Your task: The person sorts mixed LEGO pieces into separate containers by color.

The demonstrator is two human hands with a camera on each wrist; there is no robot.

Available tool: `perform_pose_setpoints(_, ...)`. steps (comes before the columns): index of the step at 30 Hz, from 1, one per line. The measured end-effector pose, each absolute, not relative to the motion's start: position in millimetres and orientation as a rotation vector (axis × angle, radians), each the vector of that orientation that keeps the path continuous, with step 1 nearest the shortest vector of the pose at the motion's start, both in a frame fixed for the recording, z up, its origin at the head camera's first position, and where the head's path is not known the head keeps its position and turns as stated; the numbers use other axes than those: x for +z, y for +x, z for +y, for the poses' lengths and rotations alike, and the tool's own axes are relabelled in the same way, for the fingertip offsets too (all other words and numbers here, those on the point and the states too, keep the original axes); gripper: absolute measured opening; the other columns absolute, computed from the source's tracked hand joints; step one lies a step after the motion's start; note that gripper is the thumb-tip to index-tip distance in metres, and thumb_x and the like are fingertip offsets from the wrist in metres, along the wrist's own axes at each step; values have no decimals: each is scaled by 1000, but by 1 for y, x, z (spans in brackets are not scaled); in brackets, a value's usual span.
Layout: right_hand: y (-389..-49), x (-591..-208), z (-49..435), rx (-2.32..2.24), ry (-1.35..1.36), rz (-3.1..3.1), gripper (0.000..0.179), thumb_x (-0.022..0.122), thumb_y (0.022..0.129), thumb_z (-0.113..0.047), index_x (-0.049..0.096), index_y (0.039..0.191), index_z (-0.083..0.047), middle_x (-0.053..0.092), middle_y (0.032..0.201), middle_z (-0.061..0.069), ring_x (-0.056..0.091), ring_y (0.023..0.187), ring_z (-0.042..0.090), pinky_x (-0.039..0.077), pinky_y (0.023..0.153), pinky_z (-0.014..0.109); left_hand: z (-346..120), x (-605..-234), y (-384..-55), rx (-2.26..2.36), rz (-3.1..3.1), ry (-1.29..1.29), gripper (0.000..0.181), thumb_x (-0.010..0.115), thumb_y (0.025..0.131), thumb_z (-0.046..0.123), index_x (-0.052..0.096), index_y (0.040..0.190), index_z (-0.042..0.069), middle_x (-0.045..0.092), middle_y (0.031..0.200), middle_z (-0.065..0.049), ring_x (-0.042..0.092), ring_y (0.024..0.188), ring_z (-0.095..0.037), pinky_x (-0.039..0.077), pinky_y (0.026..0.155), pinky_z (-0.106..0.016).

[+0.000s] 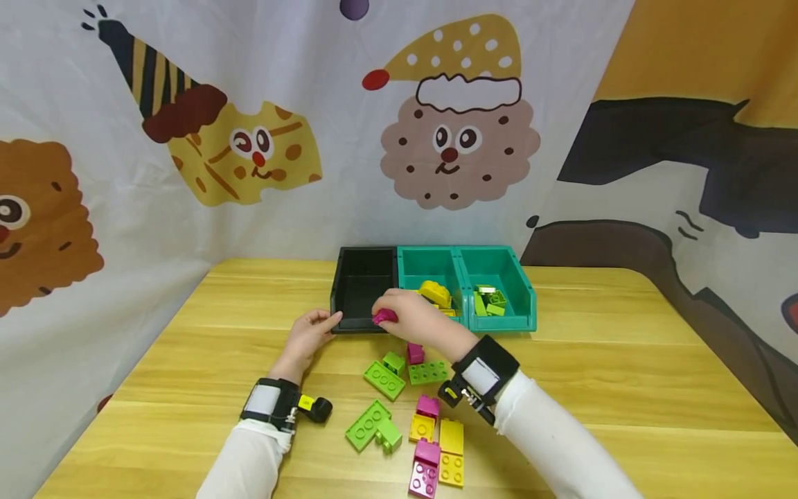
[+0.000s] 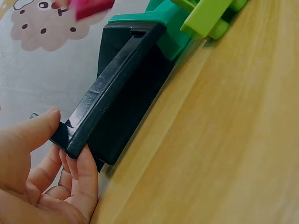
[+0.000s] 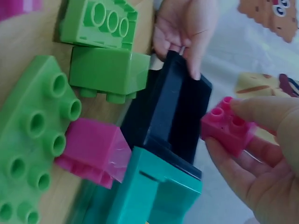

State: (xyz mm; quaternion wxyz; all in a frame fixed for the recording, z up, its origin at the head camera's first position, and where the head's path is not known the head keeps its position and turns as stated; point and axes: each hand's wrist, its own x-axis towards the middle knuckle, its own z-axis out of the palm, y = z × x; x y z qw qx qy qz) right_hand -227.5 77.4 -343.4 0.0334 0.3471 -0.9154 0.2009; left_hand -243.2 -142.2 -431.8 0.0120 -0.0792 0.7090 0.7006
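Note:
My right hand [image 1: 408,315] pinches a pink toy brick [image 3: 229,126] between thumb and fingers, over the front right part of the black bin [image 1: 364,267]. In the right wrist view the brick's studs show. My left hand [image 1: 309,337] grips the black bin's front left corner, thumb over the rim and fingers below it in the left wrist view. Nearest to the right forearm on the table lie a pink brick [image 1: 415,353] and a long green brick [image 1: 428,373]. My right hand and wrist partly cover the middle bin.
Two teal bins adjoin the black one; yellow bricks [image 1: 436,294] lie in the middle bin and green bricks [image 1: 492,305] in the right bin [image 1: 530,305]. Several green, pink and yellow bricks [image 1: 451,436] lie on the wooden table [image 1: 623,388]. A printed cloth [image 1: 349,173] hangs behind.

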Motion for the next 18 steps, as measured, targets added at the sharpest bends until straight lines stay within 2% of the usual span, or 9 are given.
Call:
perform_pose_setpoints(10,-246,-360,58,495,944,-2795,32,62,90,-6,60,121,-1,59,111,12,61,90,19,54,83,26,-142,-432,-246,2188,2207,-259,22,66,90,16,52,96,0,47,81,3,49,69,-6,50,67,-18)
perform_pose_setpoints(14,-251,-367,52,245,990,-2768,31,60,92,-8,59,123,-3,59,112,12,65,91,19,54,82,24,-142,-433,-246,2174,2221,-255,23,65,90,17,52,97,-1,47,82,2,49,69,-6,51,67,-18)
perform_pose_setpoints(18,-253,-372,48,10,1005,-2761,29,60,93,-9,61,121,-7,60,108,10,66,86,17,54,79,21,-142,-433,-246,2174,2218,-254,21,65,90,16,52,95,0,47,81,2,49,69,-6,51,67,-18)
